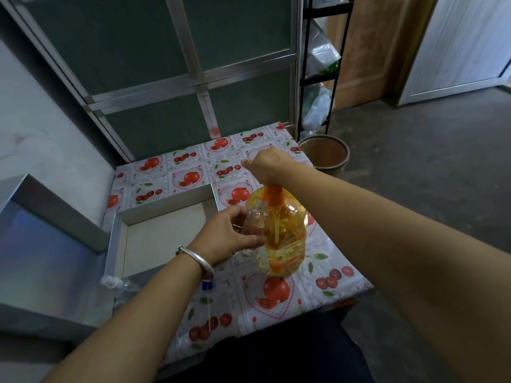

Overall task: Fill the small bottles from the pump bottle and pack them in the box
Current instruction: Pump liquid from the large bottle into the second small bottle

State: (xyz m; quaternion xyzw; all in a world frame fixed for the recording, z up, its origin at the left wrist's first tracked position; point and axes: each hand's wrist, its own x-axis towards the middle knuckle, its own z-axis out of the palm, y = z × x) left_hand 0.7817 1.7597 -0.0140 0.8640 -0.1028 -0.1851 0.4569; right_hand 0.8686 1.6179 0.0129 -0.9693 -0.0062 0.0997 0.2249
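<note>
Orange pump bottle [279,233] on desk [318,275], right hand [269,167] pressing pump. Left hand [229,239] gripping small bottle [254,222] at spout. Filling step; next likely cap, pack in box [166,201].

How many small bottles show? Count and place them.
2, maybe more. One small clear bottle in the left hand, beside the pump bottle; another lying below the box, partly hidden.

A clear small bottle [253,225] tilts against the upright orange pump bottle [282,233] mid-table. The open grey box [166,205] sits at the table's left edge.
</note>
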